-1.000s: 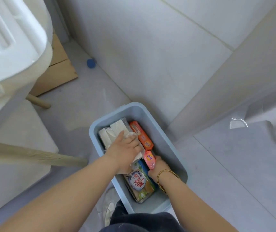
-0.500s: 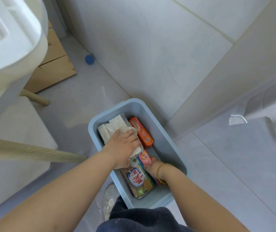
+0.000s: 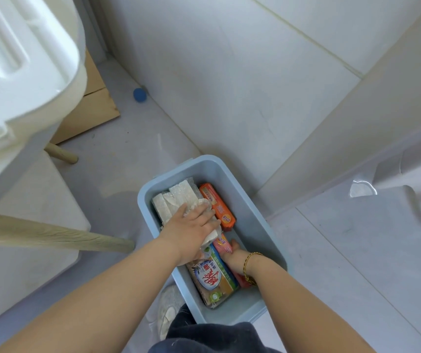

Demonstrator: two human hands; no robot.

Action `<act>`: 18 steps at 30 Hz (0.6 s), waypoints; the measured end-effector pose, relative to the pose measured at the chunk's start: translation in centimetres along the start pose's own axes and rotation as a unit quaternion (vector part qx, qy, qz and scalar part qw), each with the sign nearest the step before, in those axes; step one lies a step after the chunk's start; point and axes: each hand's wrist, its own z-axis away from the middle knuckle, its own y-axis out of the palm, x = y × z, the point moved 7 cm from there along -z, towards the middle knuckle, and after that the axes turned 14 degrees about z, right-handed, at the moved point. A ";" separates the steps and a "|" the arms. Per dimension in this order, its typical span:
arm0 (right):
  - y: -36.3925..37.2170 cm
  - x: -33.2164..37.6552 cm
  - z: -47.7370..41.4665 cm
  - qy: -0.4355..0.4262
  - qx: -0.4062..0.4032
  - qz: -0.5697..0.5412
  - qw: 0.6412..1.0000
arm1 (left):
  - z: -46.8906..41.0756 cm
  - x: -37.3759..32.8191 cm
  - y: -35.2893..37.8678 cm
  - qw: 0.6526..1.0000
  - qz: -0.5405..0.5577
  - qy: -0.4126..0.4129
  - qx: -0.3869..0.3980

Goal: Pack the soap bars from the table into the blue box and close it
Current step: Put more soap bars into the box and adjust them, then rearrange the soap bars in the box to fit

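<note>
The blue box (image 3: 251, 212) stands open on the floor below me, with no lid on it. Inside lie white soap bars in clear wrap (image 3: 172, 202), an orange soap pack (image 3: 217, 206), a pink soap bar (image 3: 222, 244) and a large printed soap pack (image 3: 215, 280). My left hand (image 3: 191, 231) presses flat on the white wrapped bars. My right hand (image 3: 233, 256), with a gold bracelet at the wrist, reaches down into the box beside the pink bar and holds its lower end; its fingers are mostly hidden.
A white table (image 3: 18, 80) with pale wooden legs (image 3: 59, 238) stands at the left. A white wall corner (image 3: 229, 85) rises right behind the box. A small blue cap (image 3: 140, 94) lies on the floor. My dark clothing (image 3: 209, 337) and a shoe (image 3: 167, 309) show below.
My right hand has pushed the pink bar lower into the box, next to the printed pack. My left hand stays on the white wrapped bars.
</note>
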 end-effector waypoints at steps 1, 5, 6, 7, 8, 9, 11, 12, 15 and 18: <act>-0.2 0.0 0.2 -0.003 -0.005 -0.007 1.000 | 0.2 0.0 -0.3 1.000 0.009 0.001 -0.007; -2.0 0.1 2.1 -0.012 -0.094 -0.013 0.995 | 2.2 0.3 -1.8 0.997 0.053 -0.001 -0.057; -2.5 0.4 2.9 -0.022 -0.112 -0.009 0.993 | 3.1 0.3 -2.3 0.996 0.058 -0.003 -0.071; -3.0 0.6 3.7 -0.033 -0.124 -0.001 0.992 | 4.0 0.2 -2.9 0.994 0.063 -0.004 -0.085; -3.3 1.1 4.7 -0.049 -0.134 0.007 0.990 | 5.2 0.0 -3.6 0.993 0.067 -0.007 -0.102; -3.6 1.4 5.8 -0.061 -0.138 0.010 0.989 | 6.3 -0.1 -4.2 0.991 0.070 -0.010 -0.118; -4.5 2.3 8.4 -0.087 -0.159 0.010 0.983 | 9.2 -0.6 -5.9 0.986 0.062 -0.023 -0.152; -4.8 2.3 9.2 -0.094 -0.161 0.005 0.982 | 10.3 -0.9 -6.2 0.985 0.060 -0.037 -0.156; -6.5 3.9 14.2 -0.129 -0.183 -0.015 0.974 | 15.8 -1.8 -8.1 0.976 0.067 -0.057 -0.201; -8.0 6.2 19.5 -0.181 -0.209 -0.057 0.959 | 21.4 -2.9 -9.8 0.959 0.101 -0.045 -0.261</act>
